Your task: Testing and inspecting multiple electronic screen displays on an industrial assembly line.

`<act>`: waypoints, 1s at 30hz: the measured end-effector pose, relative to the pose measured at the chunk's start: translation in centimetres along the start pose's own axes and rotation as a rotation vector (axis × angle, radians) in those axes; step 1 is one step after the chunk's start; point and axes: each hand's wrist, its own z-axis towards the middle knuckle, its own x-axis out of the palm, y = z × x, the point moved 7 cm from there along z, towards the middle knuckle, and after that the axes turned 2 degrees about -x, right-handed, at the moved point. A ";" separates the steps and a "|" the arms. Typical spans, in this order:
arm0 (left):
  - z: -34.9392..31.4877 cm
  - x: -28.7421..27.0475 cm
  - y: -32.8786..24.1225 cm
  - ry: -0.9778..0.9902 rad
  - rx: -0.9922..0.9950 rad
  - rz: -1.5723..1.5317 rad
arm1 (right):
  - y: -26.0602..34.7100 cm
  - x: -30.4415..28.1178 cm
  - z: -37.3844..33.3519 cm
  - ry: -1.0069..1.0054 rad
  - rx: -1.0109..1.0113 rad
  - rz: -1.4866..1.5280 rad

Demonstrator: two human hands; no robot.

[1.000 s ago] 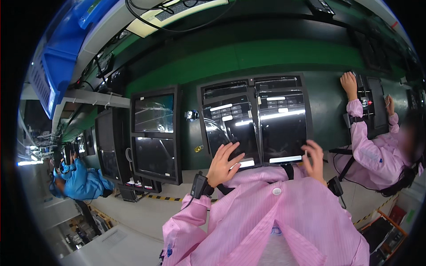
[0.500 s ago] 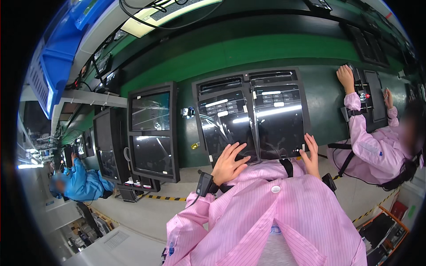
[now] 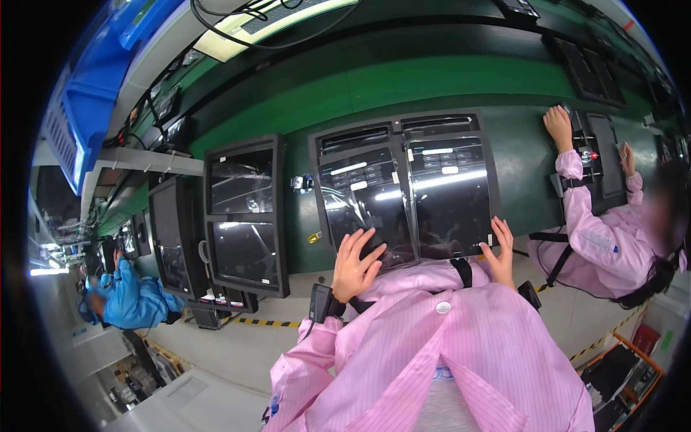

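Two tablet-like panels lie side by side in a black tray (image 3: 314, 153); both screens are lit and show small tiles. My left hand (image 3: 354, 268) rests with spread fingers at the near left corner of the left panel (image 3: 368, 205), whose glossy clear film is wrinkled. At the near right corner of the right panel (image 3: 453, 209) is my right hand (image 3: 502, 253). Its thumb touches the screen edge, and the other fingers stretch along the side. Neither hand is closed round anything.
Left of the tray stands a black frame (image 3: 282, 209) with two dark panels. A small yellow object (image 3: 314, 237) and a small metallic item (image 3: 302, 183) lie between them. A co-worker in pink (image 3: 597, 223) handles a device at right; another in blue (image 3: 140, 295) is far left.
My left hand has slid a little to the left over the left panel, toward its near left corner. My right hand stays at the right panel's corner, its thumb shifted slightly.
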 end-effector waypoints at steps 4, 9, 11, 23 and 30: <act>0.2 -1.1 2.0 -0.087 -0.128 0.089 | 0.4 -0.2 0.1 -0.037 0.007 -0.024; 1.2 -1.8 3.9 -0.149 -0.247 0.182 | 1.8 -1.9 1.4 -0.114 -0.002 -0.002; 1.6 -1.6 4.4 -0.151 -0.255 0.189 | 3.5 -1.8 2.5 -0.093 -0.064 -0.082; 2.1 -1.2 5.0 -0.149 -0.275 0.128 | 7.8 3.8 6.2 0.134 -0.316 -0.234; 3.4 -0.5 3.4 -0.130 -0.211 0.138 | 7.6 5.8 6.6 0.217 -0.320 -0.279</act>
